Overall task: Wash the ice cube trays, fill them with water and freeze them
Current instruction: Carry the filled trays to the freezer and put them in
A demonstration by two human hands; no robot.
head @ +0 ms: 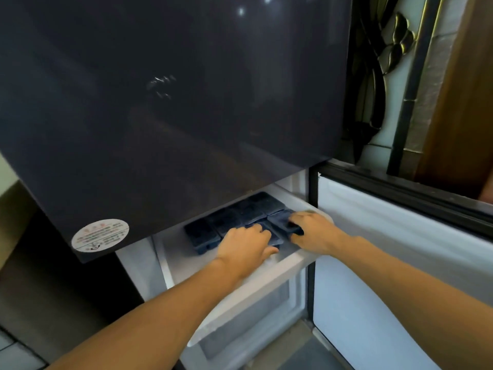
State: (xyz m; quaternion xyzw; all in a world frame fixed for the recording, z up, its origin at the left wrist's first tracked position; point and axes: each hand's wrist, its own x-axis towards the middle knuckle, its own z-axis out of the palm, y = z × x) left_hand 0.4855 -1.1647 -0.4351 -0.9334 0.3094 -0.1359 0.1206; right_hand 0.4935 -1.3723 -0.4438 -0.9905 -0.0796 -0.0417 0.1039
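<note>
Down in the pulled-out freezer drawer (253, 289), both hands are in among the dark ice cube trays (226, 222). A row of them lies side by side across the back of the drawer, running from the left end up toward the far right corner, all flat on the drawer floor.

Over on the right, the right grip (314, 232) has hold of the right-hand tray (281, 218). Fingers lie over the top and the thumb is hooked round the near end, so that's a firm clasp. This tray sits at an angle to the row, up against the drawer's right wall.

The left grip (244, 247) is knuckles-up on the front tray (272, 236), just beside the right one. Its fingers bend down over the tray's top and the thumb runs along the near edge. Whether it's clamping or only resting there, I can't tell, since the hand hides the contact.

Above all this hangs the glossy dark fridge door (173, 102), closed, with a round white sticker (100, 235) at its lower left corner. To the right, the white-lined freezer door (373, 249) stands swung open, and both forearms reach in from the bottom of the view.
</note>
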